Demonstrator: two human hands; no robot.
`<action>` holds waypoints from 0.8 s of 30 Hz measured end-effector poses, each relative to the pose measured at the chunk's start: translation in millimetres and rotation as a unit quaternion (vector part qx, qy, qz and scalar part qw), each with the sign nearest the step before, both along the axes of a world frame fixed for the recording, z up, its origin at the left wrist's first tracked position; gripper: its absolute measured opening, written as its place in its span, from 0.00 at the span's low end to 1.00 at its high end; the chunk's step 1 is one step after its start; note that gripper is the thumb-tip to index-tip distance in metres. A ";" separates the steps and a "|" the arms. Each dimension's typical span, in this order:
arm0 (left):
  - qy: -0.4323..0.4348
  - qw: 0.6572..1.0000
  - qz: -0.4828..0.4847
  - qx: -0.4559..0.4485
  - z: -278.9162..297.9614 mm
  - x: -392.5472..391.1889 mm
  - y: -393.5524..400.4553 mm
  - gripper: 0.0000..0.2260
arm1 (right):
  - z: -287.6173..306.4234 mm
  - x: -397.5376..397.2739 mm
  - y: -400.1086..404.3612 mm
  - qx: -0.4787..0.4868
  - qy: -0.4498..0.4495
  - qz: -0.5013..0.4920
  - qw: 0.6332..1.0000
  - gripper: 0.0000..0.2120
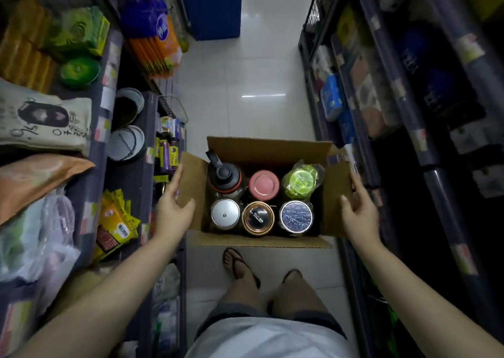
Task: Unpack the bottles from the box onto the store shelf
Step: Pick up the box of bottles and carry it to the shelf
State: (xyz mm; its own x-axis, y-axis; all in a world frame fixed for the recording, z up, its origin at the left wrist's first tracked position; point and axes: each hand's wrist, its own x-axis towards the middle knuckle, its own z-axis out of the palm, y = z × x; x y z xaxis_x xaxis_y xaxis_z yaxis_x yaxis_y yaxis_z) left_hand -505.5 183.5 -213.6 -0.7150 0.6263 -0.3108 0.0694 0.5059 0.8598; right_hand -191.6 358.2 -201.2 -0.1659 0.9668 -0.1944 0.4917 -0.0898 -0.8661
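left hand (174, 207), right hand (358, 210), spread, flanking box (268, 146)

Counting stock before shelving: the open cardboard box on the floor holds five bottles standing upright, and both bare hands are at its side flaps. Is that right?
Not quite: the open cardboard box holds six bottles, not five, in two rows of three, from the black-lidded bottle to the purple-lidded bottle. The head view shows it. The rest stands: they are upright, and the left hand and right hand are at the side flaps.
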 end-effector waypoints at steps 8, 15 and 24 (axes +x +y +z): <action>-0.026 0.998 0.023 -0.043 -49.9 -17.1 12.2 0.39 | -47.1 -30.5 14.0 -0.031 -0.024 0.020 0.999 0.28; 0.001 0.997 0.062 -0.045 -41.6 -2.9 -3.6 0.35 | -36.0 -41.4 37.5 -0.055 -0.025 0.078 0.995 0.28; -0.019 0.969 0.247 0.003 -35.3 51.1 -46.5 0.36 | -7.4 -77.1 73.5 -0.040 -0.034 0.248 0.967 0.31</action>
